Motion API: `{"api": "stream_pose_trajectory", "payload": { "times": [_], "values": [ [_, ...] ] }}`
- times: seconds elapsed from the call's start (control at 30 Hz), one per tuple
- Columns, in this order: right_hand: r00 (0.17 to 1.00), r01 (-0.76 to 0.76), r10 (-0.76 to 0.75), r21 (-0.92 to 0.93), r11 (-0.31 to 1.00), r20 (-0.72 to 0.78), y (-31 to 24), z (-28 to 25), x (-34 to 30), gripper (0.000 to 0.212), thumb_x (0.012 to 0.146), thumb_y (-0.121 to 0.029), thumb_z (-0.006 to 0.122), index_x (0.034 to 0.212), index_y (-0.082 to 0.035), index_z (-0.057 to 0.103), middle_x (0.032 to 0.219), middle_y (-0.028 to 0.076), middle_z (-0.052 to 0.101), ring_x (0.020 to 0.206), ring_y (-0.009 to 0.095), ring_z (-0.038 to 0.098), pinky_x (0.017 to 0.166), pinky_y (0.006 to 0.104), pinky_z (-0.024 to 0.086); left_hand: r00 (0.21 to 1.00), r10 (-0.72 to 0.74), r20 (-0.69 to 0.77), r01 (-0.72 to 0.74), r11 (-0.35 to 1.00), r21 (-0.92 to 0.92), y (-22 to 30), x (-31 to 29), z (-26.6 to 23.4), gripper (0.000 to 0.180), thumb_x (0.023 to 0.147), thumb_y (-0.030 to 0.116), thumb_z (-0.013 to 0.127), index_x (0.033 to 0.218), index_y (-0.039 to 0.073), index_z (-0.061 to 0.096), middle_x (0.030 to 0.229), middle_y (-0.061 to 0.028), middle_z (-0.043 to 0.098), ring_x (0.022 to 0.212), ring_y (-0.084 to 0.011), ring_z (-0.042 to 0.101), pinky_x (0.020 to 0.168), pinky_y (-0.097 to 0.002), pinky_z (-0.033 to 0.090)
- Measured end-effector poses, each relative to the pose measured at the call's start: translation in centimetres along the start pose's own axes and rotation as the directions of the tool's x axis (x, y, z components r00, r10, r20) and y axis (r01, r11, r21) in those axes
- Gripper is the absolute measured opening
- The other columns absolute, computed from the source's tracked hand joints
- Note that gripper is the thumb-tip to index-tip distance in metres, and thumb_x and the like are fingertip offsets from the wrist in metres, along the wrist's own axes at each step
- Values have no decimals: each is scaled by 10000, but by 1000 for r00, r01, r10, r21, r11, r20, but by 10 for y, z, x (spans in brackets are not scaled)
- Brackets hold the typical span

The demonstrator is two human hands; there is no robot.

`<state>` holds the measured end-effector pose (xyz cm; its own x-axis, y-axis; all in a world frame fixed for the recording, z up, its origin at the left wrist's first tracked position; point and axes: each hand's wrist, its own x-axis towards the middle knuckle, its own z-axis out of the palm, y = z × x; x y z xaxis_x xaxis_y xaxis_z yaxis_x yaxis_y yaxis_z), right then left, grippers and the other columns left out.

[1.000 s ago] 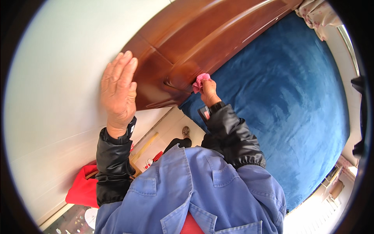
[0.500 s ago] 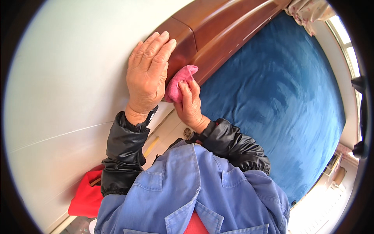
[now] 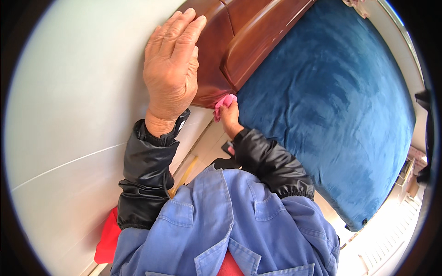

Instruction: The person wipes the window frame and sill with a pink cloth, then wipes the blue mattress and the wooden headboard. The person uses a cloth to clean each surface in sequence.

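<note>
A pink cloth (image 3: 223, 104) is bunched in my right hand (image 3: 231, 118), its folds against the lower corner of a glossy reddish-brown wooden headboard (image 3: 214, 76). My fingers wrap around the cloth and are partly hidden by it. Higher up and to the left, my left hand (image 3: 170, 73) lies flat with fingers stretched out and holds nothing. It is at the pale wall (image 3: 83, 92), overlapping the headboard's left edge. Black sleeve covers reach both wrists.
A blue bedspread (image 3: 331, 106) covers the bed right of the headboard. Below my left arm, a red cloth or bag (image 3: 108, 237) hangs by the wall. A yellow stick (image 3: 186, 174) shows between my arms. A white slatted radiator (image 3: 391, 239) stands at lower right.
My right hand has moved down along the headboard to its lower corner with the pink cloth. The view has shifted, and my left hand appears slightly higher, still flat.
</note>
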<state>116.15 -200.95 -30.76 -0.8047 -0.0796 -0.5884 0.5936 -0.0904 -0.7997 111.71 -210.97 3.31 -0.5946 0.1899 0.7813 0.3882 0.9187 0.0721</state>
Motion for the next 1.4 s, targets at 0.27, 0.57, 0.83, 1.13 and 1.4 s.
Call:
{"api": "stream_pose_trajectory", "payload": {
  "times": [0.27,0.57,0.83,1.13,1.4],
  "values": [
    [621,754,-780,-325,570,72,-44,4,-95,575,776,16,699,1314,-36,501,1226,180,562,1111,350,595,985,368,489,999,7,-52,-12,996,-88,-5,-5,-5,373,893,25,603,1253,68,691,1293,-107,681,1232,-313,622,1092,-465,434],
    [185,929,-972,-350,124,146,-199,-25,-109,643,733,120,665,1348,-41,571,1330,170,560,1206,345,569,1037,397,469,981,-196,-20,182,943,-279,-1,-50,-23,432,930,-22,537,1353,27,607,1376,-180,606,1315,-389,554,1125,-496,419],
    [-206,549,-612,-428,-718,763,-297,31,-167,449,777,-84,627,1225,-65,658,1314,140,596,1109,341,561,930,414,507,925,-379,-11,356,878,-321,26,-150,-95,347,949,-51,542,1290,-71,599,1266,-220,655,1157,-363,644,1018,-416,503],
    [129,73,300,293,-953,945,-156,35,-123,332,833,-222,597,1071,-39,738,1202,162,622,1183,374,498,974,412,420,839,-543,34,528,798,-290,38,-212,-133,300,922,-79,571,1214,-54,635,1174,-211,680,1065,-342,688,918,-384,559],
    [338,311,-201,-310,-898,920,139,-1,113,221,914,-257,598,1063,-156,726,1041,81,662,1052,278,573,887,409,457,822,-562,97,568,791,-227,48,-232,-146,324,858,-110,600,1164,-26,665,1122,-184,688,982,-338,710,817,-376,593]
  ]
}}
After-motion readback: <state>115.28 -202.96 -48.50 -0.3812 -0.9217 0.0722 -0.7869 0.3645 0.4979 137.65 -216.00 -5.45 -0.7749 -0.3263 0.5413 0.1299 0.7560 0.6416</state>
